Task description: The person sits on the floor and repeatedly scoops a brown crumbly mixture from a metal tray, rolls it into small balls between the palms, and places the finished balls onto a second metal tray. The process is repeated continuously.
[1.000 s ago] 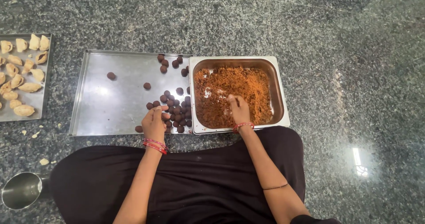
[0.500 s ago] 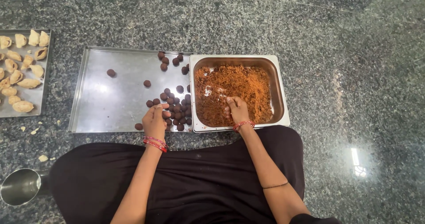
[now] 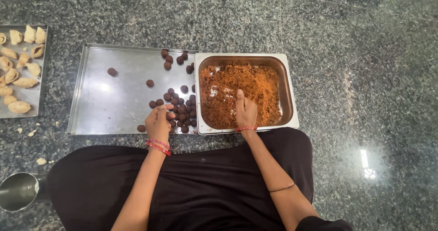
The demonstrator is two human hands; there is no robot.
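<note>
My left hand (image 3: 158, 121) hovers over the near right part of a flat steel tray (image 3: 100, 107), its fingers curled at the edge of a cluster of small dark brown balls (image 3: 180, 110). Whether it holds one is hidden. My right hand (image 3: 245, 112) is inside a deep steel pan (image 3: 287, 89) to the right of the tray, its fingers dug down into a crumbly orange-brown mixture (image 3: 260, 85) and gathering some. Red bangles sit on both wrists.
More brown balls (image 3: 171, 60) lie scattered over the tray. A second tray (image 3: 27, 98) with pale folded pastries (image 3: 18, 82) lies at the far left. A steel cup (image 3: 18, 191) stands by my left knee. The floor is dark speckled stone with crumbs (image 3: 32, 133).
My right hand has drawn slightly toward the pan's near edge through the mixture. My left hand has stayed at the ball cluster.
</note>
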